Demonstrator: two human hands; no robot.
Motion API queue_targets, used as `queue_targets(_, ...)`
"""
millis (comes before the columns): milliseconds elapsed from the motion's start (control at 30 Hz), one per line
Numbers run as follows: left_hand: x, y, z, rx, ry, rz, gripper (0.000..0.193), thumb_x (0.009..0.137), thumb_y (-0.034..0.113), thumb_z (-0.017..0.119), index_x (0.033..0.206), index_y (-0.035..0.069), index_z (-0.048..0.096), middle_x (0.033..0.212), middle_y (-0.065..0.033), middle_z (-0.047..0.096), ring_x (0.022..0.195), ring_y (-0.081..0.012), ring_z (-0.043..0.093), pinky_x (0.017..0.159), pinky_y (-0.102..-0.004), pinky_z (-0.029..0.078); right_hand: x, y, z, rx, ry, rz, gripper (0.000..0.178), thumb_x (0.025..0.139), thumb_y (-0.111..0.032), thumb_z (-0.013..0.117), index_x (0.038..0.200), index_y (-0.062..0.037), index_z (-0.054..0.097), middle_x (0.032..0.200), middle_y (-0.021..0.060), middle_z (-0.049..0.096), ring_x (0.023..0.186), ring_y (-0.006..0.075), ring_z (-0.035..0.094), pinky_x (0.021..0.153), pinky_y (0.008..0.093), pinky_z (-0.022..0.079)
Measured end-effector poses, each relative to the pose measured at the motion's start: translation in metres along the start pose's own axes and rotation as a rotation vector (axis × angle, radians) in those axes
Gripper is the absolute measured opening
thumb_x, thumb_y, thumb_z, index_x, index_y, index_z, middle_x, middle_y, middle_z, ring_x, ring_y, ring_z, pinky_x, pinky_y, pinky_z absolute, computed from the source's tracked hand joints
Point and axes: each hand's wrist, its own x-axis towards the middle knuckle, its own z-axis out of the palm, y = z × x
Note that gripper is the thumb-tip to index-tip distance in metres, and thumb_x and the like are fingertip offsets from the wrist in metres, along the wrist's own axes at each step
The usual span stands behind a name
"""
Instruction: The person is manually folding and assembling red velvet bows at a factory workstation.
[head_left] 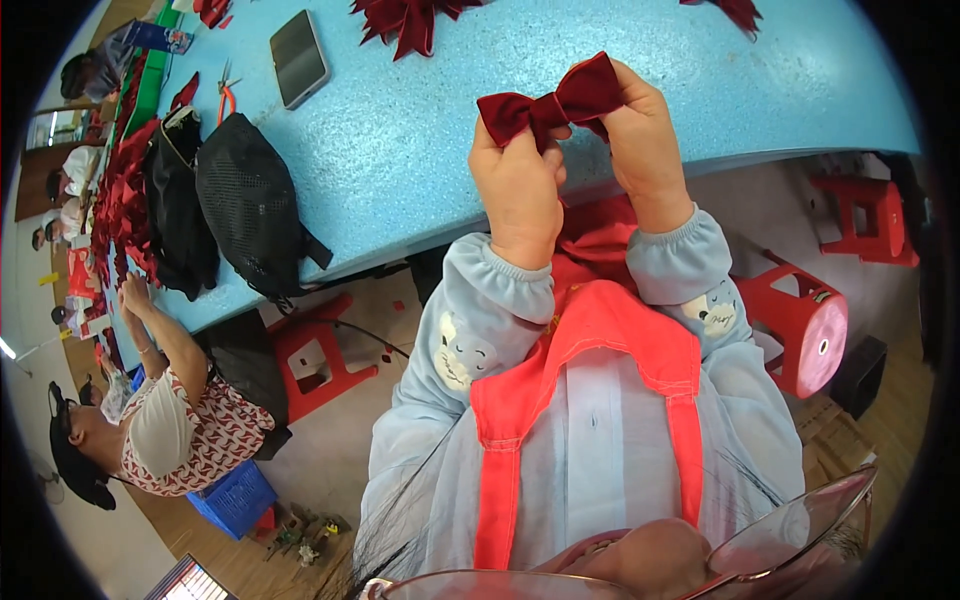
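Note:
A dark red velvet bow (545, 108) is stretched between my two hands, above the near edge of the blue table. My left hand (515, 185) pinches the bow's left loop and the part by its centre knot. The right loop is gripped by my right hand (645, 135), thumb in front and the other fingers behind it. The fingertips at the back of the bow are mostly hidden. More dark red bows (410, 22) lie at the far edge of the view, beyond my hands.
On the blue table (400, 150) are a phone (299, 60), orange-handled pliers (228, 95) and a black mesh bag (248, 190). A pile of red ribbon (128, 190) lies farther left, where another person (170, 430) sits working. Red stools (800, 320) stand below the table.

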Motion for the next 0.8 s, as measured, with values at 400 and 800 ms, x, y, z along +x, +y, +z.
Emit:
queue_targets(400,-0.004,-0.004,-0.003,0.259,0.0,0.317,0.01,0.091,0.011,0.048,0.097,0.005,0.053,0.074,-0.0024,0.052,0.052,-0.0055,0.043,0.045,-0.0196,0.035,0.004,-0.016,-0.006,-0.23,-0.26,-0.035,0.017,0.086,-0.009,0.053,0.1,-0.0077,0.063,0.089,-0.0013,0.064,0.079,0.004,0.056,0.065,0.0184,0.041)
queue_targets(800,0.008,-0.008,-0.018,0.178,-0.063,0.237,0.021,0.088,-0.002,0.044,0.106,0.006,0.051,0.085,-0.0022,0.055,0.064,-0.0087,0.05,0.055,-0.021,0.043,0.0,-0.006,0.004,0.126,-0.173,0.058,0.014,0.093,-0.017,0.053,0.095,-0.0046,0.059,0.09,0.0039,0.062,0.082,0.0127,0.058,0.077,0.0268,0.047)
